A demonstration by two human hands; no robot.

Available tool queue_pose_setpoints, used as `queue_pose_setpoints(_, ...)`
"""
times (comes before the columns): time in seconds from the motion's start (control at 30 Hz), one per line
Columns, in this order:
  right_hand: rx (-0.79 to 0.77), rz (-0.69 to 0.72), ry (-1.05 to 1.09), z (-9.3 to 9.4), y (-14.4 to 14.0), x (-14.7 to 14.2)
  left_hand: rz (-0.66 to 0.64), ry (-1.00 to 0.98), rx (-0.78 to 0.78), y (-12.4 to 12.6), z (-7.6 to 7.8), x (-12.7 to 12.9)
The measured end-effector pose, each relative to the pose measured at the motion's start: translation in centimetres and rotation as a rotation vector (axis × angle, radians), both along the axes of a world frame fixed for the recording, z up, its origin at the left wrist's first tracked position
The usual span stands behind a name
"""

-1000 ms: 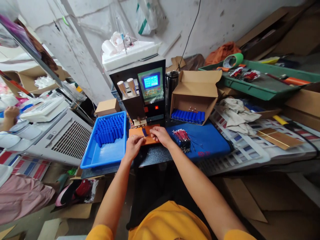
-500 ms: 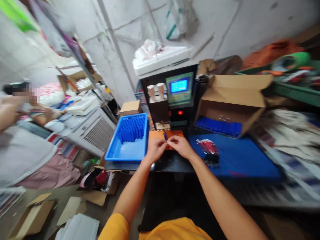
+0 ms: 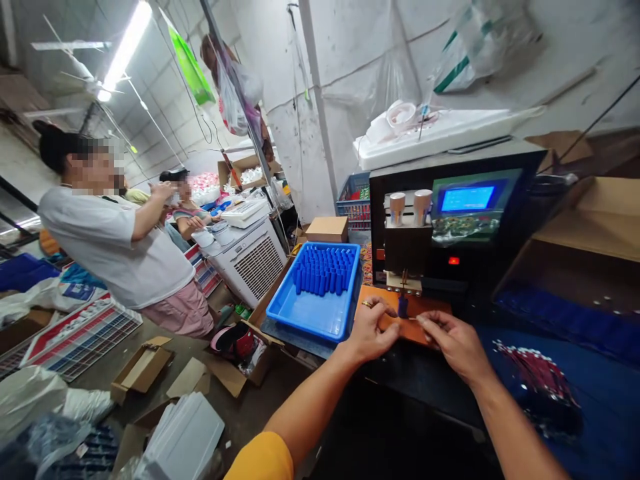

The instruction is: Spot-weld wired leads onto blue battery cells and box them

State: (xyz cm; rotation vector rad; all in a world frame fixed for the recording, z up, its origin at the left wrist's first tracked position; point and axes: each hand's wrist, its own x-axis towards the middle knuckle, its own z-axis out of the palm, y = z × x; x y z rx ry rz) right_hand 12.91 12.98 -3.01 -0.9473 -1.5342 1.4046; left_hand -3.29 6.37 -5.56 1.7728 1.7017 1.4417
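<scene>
A small blue cylinder [image 3: 403,306], which looks like a battery cell, stands upright on the orange plate [image 3: 423,333] below the metal tips of a black machine that looks like a spot welder [image 3: 395,250]. At the cell's left is my left hand [image 3: 373,327], wearing a ring, its thumb and index finger apart and the index fingertip close to the cell. Whether it touches the cell I cannot tell. To the right of the cell, my right hand [image 3: 453,340] pinches thumb and fingers together at something thin and too small to make out.
A blue tray [image 3: 305,313] with many blue cells [image 3: 323,273] stands left of the machine. Red and black wires [image 3: 543,380] lie on the blue mat [image 3: 505,393] at right, before a cardboard box [image 3: 595,227]. Two people sit or stand at far left, one in a white shirt [image 3: 113,240].
The view has swung left, so the bench sits further right and more of the room shows. My hands, which were close together at the cell, are now further apart.
</scene>
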Motion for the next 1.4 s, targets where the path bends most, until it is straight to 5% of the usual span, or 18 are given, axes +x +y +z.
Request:
queue_pose_setpoints(0.17, -0.139, -0.018, 0.126, 0.0, 0.1, 0.2, -0.188, 0.210, 0.011, 0.7, 0.1, -0.2)
queue_pose_setpoints(0.4, -0.159, -0.032, 0.179, 0.1, 0.2, -0.2, -0.154, 0.370, -0.014, 1.7, 0.1, -0.1)
queue_pose_setpoints(0.77, -0.181, -0.134, 0.220, -0.6, -0.6, -0.5, -0.201, -0.090, -0.106, 1.0, -0.4, -0.4)
queue_pose_setpoints(1.07, -0.169, -0.164, 0.254, -1.8, -0.4, -0.7, -0.090, -0.157, -0.140, 1.8, 0.7, -0.2)
queue_pose_setpoints(1.4, -0.137, -0.194, 0.184, -2.0, -0.1, -0.9, -0.068, -0.165, -0.150, 2.3, 0.1, 0.5)
